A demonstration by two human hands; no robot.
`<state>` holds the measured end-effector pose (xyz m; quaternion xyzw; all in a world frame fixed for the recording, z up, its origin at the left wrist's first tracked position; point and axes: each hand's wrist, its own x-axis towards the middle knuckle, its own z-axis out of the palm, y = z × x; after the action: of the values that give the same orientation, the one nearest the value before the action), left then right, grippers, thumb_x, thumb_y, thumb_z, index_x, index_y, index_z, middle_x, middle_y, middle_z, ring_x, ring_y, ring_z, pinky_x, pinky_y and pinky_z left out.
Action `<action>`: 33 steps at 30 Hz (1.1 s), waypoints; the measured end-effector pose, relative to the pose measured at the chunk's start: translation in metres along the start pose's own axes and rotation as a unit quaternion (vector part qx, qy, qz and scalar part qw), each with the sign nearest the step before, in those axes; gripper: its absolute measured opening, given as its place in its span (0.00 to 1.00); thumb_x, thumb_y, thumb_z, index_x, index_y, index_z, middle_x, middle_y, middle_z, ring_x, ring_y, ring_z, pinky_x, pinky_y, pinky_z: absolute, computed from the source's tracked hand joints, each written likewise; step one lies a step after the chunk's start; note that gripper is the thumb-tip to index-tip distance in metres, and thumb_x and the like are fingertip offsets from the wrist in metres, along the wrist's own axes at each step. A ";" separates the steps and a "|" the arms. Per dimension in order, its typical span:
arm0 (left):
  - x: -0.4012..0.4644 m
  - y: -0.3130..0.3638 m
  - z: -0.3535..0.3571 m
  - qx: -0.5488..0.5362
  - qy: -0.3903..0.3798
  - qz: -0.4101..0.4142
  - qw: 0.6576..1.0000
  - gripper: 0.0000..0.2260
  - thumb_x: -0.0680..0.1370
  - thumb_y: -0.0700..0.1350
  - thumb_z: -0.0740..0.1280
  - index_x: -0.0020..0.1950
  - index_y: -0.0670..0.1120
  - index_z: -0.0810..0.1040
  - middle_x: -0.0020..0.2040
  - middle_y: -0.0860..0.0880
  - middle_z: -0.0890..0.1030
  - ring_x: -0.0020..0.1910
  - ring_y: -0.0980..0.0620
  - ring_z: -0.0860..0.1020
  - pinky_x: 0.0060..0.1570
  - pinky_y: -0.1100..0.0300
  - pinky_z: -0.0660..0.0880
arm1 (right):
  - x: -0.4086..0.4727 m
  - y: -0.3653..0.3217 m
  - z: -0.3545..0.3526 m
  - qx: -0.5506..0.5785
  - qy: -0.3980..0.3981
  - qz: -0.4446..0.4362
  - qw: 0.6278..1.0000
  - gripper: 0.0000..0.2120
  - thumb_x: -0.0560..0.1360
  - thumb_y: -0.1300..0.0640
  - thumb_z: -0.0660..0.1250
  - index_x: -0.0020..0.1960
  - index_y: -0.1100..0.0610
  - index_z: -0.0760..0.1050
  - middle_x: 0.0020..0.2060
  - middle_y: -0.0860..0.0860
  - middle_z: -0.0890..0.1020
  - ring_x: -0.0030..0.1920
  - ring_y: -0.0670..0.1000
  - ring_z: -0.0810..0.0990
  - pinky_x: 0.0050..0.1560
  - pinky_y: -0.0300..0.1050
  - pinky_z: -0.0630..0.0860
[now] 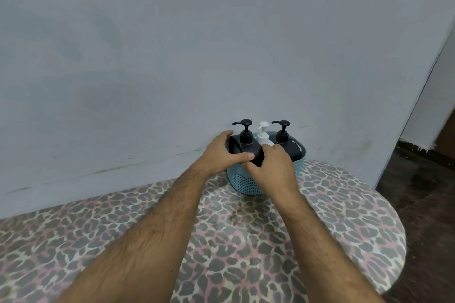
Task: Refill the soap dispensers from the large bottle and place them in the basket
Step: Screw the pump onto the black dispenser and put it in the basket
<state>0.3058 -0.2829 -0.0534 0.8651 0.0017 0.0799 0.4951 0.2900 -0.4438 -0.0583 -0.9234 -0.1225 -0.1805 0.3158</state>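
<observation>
Gripping the black dispenser (246,146) from its left side, the left hand (219,154) steadies it in the teal basket (242,183) on the leopard-print bench (246,241); the right hand (273,167) clasps its near corner. Rightward stand a white dispenser (263,134) and a second black dispenser (286,142).

Single head-worn wide-angle view, facing forward and down, near over the table (270,241) toward the wall (172,44)
</observation>
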 end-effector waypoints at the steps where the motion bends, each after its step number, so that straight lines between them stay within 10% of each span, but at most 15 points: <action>1: -0.001 0.000 0.000 0.002 0.002 0.001 1.000 0.41 0.70 0.55 0.78 0.77 0.49 0.61 0.75 0.51 0.66 0.73 0.53 0.65 0.65 0.59 0.63 | 0.000 0.001 0.000 -0.002 -0.002 -0.004 1.000 0.17 0.74 0.44 0.71 0.51 0.57 0.78 0.45 0.50 0.74 0.45 0.51 0.75 0.43 0.43 0.70; 13: -0.006 0.006 -0.001 0.126 0.040 0.024 0.991 0.23 0.68 0.63 0.71 0.60 0.57 0.81 0.53 0.59 0.81 0.54 0.57 0.78 0.60 0.50 0.75 | 0.009 -0.003 -0.015 -0.044 -0.095 -0.007 0.994 0.11 0.78 0.64 0.58 0.52 0.61 0.79 0.52 0.56 0.71 0.52 0.57 0.75 0.50 0.48 0.73; 27: -0.034 0.033 0.004 0.298 0.087 0.013 0.951 0.16 0.76 0.62 0.66 0.52 0.51 0.80 0.46 0.52 0.82 0.49 0.49 0.80 0.46 0.54 0.75 | 0.005 -0.013 -0.022 -0.147 -0.110 -0.015 0.983 0.15 0.79 0.64 0.58 0.59 0.57 0.80 0.58 0.58 0.74 0.58 0.60 0.74 0.54 0.52 0.73; 33: -0.097 0.026 -0.019 0.259 0.112 0.039 0.959 0.25 0.79 0.60 0.64 0.71 0.46 0.74 0.69 0.48 0.76 0.69 0.49 0.72 0.66 0.53 0.67 | -0.021 -0.014 -0.028 -0.032 0.038 -0.034 0.998 0.15 0.75 0.66 0.61 0.57 0.61 0.82 0.50 0.57 0.79 0.51 0.57 0.77 0.51 0.52 0.77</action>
<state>0.2056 -0.2881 -0.0349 0.9486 0.0438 0.1923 0.2474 0.2593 -0.4528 -0.0381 -0.9210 -0.1360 -0.2299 0.2837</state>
